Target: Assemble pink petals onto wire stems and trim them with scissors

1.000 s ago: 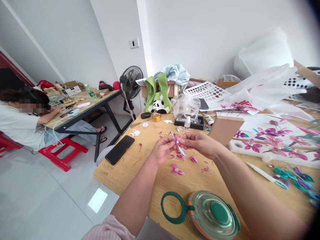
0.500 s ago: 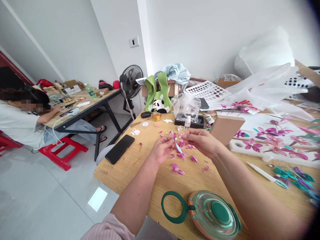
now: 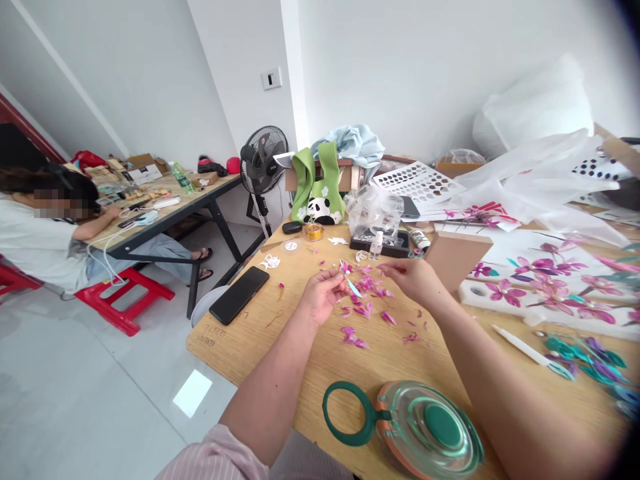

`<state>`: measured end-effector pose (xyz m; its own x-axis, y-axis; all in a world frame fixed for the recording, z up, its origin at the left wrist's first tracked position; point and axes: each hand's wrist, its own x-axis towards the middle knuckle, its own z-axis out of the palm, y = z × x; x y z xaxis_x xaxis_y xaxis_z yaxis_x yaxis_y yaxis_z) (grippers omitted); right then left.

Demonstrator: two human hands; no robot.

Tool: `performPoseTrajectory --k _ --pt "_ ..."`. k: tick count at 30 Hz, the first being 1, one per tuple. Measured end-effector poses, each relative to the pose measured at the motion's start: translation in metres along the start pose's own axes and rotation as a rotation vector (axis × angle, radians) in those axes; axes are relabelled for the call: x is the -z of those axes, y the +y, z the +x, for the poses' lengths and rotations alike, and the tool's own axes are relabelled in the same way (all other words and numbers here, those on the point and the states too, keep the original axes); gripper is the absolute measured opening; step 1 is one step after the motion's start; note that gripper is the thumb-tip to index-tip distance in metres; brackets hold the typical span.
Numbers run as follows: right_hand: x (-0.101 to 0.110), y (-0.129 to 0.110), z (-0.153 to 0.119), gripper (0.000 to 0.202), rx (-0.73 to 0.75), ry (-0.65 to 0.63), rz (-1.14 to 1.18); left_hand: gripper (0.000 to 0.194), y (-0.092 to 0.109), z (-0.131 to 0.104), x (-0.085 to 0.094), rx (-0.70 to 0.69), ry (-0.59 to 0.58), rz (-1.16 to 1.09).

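Observation:
Between the thumb and fingers of my left hand is a small artificial flower with a pale teal leaf and a bit of purple by a whitish bead. My right hand hovers to the right of it, thumb and fingertips pinched together; whatever they hold is too fine to make out. Loose magenta petals lie scattered on the wooden table under and between both hands. A small clear spray bottle stands just beyond them.
A black phone lies at the left table edge. Close to me sits a clear jug with a green lid. Right are a brown block, a white pen-like tool and finished flowers. Another person sits at the left table.
My right hand has drawn away to the right from the flower, widening the gap between my hands. My left hand keeps the flower in nearly the same place.

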<state>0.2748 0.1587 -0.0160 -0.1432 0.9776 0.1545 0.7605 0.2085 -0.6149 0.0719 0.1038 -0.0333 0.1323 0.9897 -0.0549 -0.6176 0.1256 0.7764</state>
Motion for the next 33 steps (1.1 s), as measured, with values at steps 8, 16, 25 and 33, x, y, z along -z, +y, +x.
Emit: performPoseTrajectory --k 8,16,25,33 --pt "-0.009 -0.011 -0.003 0.029 0.157 -0.04 0.077 0.022 -0.003 -0.002 -0.003 0.013 0.042 0.186" --pt "-0.008 -0.035 -0.015 0.031 0.101 -0.357 0.775 0.025 -0.003 -0.005 -0.008 0.065 0.018 0.246" --pt "-0.002 -0.032 -0.009 0.027 -0.105 -0.073 1.289 0.026 0.001 -0.004 -0.006 0.06 0.028 0.125" --pt "-0.01 -0.007 0.0 0.029 -0.166 0.166 0.829 0.028 0.0 0.0 -0.002 0.058 0.114 0.083"
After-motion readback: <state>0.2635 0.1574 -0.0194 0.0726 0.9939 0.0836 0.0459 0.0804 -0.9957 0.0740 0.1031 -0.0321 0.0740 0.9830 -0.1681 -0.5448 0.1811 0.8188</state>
